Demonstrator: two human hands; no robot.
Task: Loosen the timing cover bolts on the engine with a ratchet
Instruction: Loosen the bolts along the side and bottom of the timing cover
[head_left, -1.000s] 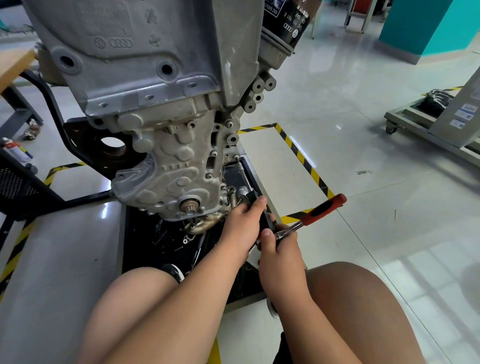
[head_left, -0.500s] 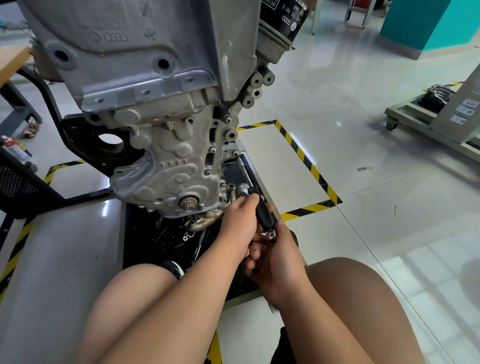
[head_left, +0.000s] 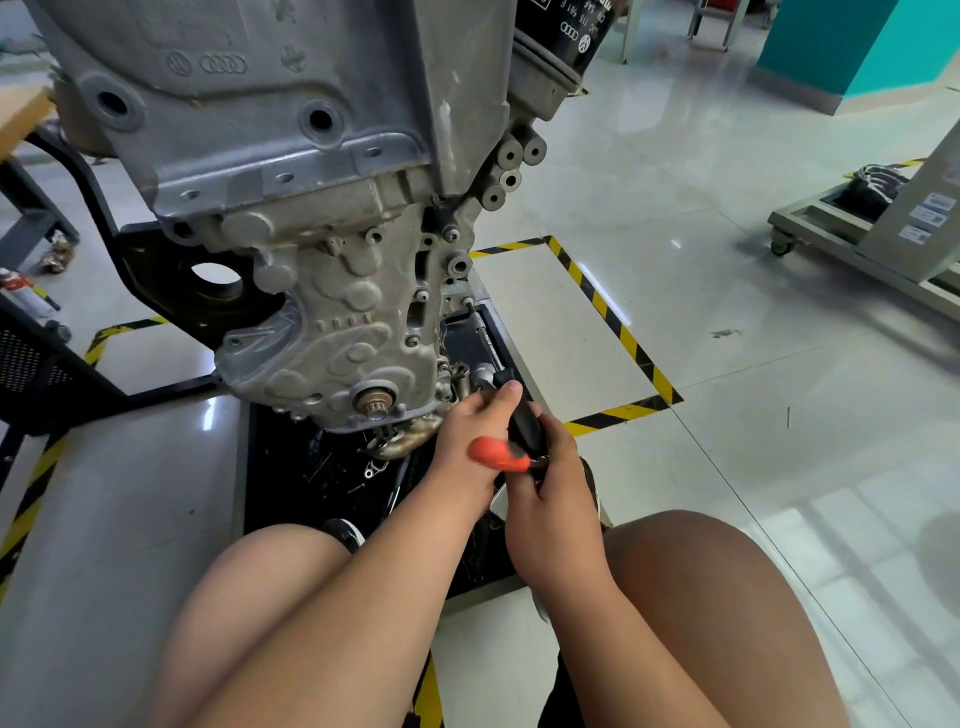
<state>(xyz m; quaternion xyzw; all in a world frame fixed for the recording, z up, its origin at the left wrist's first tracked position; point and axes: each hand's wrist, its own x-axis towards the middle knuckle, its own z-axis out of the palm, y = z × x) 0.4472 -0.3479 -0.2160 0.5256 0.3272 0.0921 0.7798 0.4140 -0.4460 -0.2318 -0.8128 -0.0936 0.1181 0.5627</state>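
1. Bolts (head_left: 412, 341) stud the edge of the timing cover (head_left: 337, 343), the grey casting low on the front of the engine (head_left: 291, 130). We judge the one being worked sits at its lower right corner, hidden behind the tool.
2. Up to that corner runs a black-handled extension (head_left: 524, 423), ending in a socket (head_left: 479, 375) tight against the casting, which gives us reach into a cramped spot.
3. Ratchet (head_left: 498, 456) next: its red grip lies crosswise over the knuckles, blurred, so we read this as mid-swing.
4. Our left hand (head_left: 467, 436) is wrapped round the black handle, thumb up near the socket, probably to hold the socket square on the bolt head.
5. Our right hand (head_left: 556, 499) clutches the ratchet at its head end, just below the left, and the two hands touch.
6. Underneath sits a black tray (head_left: 280, 467) holding loose hardware, placed to catch drops. Yellow-black tape (head_left: 613, 322) marks the bay on the floor.
7. Watch for slip: a tilted socket could round the bolt.
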